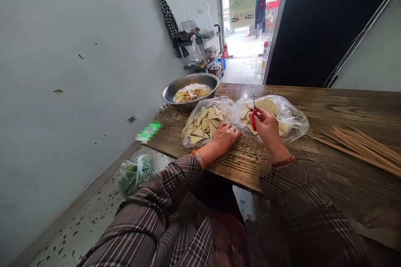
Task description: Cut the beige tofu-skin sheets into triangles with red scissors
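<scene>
My right hand (267, 127) grips red-handled scissors (254, 119), their blades pointing up and away from me. Below and behind it lies a clear plastic bag (296, 123) with flat tan tofu-like sheets in it. My left hand (224, 137) bends its fingers over the near right edge of a second clear bag (189, 131), seemingly pinching the plastic; its fingertips are partly hidden. Cut, mostly triangular tan pieces (205, 122) fill this left bag. Both bags rest on the dark wooden table (241, 162).
Behind the left bag stands a metal basin (167, 94) with yellowish strips in liquid. Long wooden skewers (360, 144) lie at the right of the table. A bag of greens (134, 173) sits low at left, near the wall. A loaded cart (203, 44) stands by the doorway.
</scene>
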Demonstrator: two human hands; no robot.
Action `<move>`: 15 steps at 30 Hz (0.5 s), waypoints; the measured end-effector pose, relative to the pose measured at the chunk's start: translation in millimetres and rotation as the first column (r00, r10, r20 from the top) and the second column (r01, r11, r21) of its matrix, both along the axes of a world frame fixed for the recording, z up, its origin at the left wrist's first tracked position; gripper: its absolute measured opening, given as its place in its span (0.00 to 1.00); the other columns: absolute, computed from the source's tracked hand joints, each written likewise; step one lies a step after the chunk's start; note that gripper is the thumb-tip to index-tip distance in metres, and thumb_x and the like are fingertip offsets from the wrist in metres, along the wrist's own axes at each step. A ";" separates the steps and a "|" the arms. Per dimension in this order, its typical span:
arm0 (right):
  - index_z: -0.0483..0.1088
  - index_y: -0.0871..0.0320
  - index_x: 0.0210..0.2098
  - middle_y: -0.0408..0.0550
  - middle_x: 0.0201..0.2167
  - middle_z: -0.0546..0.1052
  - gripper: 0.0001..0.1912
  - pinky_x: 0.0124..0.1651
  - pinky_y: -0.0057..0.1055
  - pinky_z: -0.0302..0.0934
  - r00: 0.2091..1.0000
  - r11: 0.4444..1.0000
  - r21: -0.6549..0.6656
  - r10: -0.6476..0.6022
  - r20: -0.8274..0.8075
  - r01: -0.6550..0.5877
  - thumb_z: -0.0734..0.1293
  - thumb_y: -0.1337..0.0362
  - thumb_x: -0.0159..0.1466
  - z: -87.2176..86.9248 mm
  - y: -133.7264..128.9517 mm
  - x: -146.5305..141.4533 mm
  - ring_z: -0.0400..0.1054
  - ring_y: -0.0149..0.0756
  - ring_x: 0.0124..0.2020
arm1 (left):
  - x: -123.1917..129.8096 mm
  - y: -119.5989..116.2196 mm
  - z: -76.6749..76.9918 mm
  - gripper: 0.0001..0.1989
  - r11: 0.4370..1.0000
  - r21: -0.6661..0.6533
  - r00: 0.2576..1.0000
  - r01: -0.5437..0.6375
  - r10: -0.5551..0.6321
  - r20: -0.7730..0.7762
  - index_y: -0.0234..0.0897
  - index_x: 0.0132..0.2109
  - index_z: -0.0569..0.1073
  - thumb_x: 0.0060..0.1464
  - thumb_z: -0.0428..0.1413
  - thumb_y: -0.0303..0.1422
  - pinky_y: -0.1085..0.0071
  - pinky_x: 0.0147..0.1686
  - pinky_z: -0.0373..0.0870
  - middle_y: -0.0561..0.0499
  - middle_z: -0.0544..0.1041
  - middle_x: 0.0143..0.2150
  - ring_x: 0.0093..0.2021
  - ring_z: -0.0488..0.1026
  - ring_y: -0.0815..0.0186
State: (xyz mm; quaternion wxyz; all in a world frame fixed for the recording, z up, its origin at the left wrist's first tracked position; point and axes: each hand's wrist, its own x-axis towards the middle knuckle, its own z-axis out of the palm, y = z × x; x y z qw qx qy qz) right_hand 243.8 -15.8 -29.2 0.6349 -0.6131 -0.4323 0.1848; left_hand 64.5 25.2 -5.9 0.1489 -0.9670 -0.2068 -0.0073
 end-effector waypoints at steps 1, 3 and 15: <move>0.73 0.63 0.56 0.51 0.33 0.81 0.37 0.32 0.32 0.67 0.999 1.000 0.003 -0.005 -0.032 0.005 0.69 0.41 0.58 0.4 0.3 0.3 0.73 0.36 0.29 | 1.0 1.8 -0.1 0.12 1.000 -0.015 1.000 -0.012 0.012 0.005 0.32 0.46 0.75 0.65 0.46 0.27 0.56 0.51 0.64 0.40 0.79 0.42 0.47 0.74 0.54; 0.73 0.62 0.56 0.50 0.33 0.81 0.38 0.32 0.32 0.67 0.996 1.000 0.017 -0.013 -0.085 0.014 0.71 0.41 0.56 2.4 0.7 0.9 0.73 0.35 0.28 | 1.8 3.9 0.4 0.12 0.998 -0.048 0.998 -0.045 0.047 0.044 0.32 0.45 0.76 0.65 0.47 0.27 0.57 0.51 0.65 0.40 0.79 0.42 0.47 0.74 0.55; 0.73 0.61 0.55 0.47 0.32 0.80 0.35 0.28 0.28 0.64 0.954 0.976 0.119 -0.149 -0.260 0.185 0.71 0.43 0.56 12.9 -0.6 25.0 0.70 0.31 0.25 | -12.3 16.1 23.7 0.13 0.932 -0.339 0.883 -0.129 0.264 0.387 0.34 0.44 0.76 0.63 0.47 0.24 0.64 0.47 0.70 0.42 0.79 0.42 0.43 0.76 0.58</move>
